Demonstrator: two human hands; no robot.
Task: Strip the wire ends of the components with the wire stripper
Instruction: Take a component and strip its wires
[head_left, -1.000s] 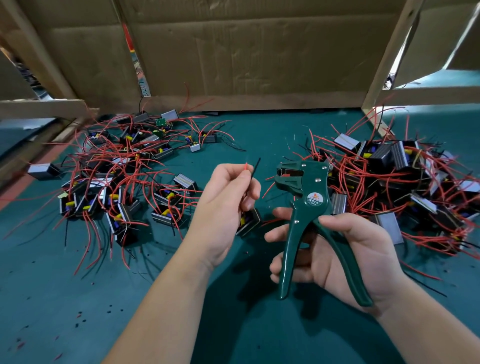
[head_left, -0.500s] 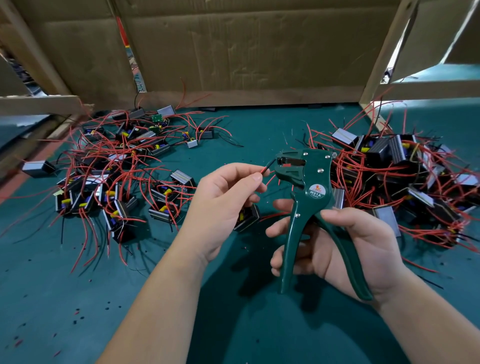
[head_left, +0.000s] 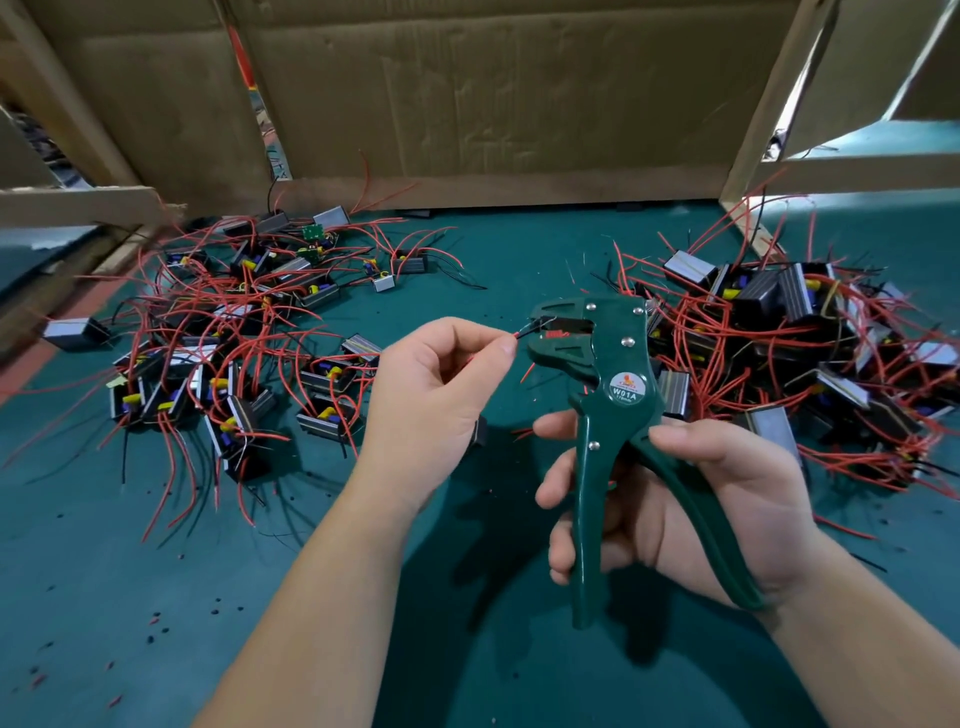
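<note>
Green tool, red wires
Green wire stripper (head_left: 618, 358) (round white label); red and black wires (head_left: 717, 364); teal tabletop (head_left: 156, 597); brown cardboard (head_left: 493, 104).

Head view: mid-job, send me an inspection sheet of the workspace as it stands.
surface: green mat covers the bench in view.
job's things: wire stripper, handles spread; wire ends, red and black, reaching its mouth; left pile of components; right pile of components.
clutter: small red and dark bits on the mat's near left.
hands: left hand pinches the wire ends; right hand grips the stripper's handles.
cables: red and black leads sprawl from both piles; no other cable seen.
surroundings: cardboard wall behind; wooden posts at the sides.
</note>
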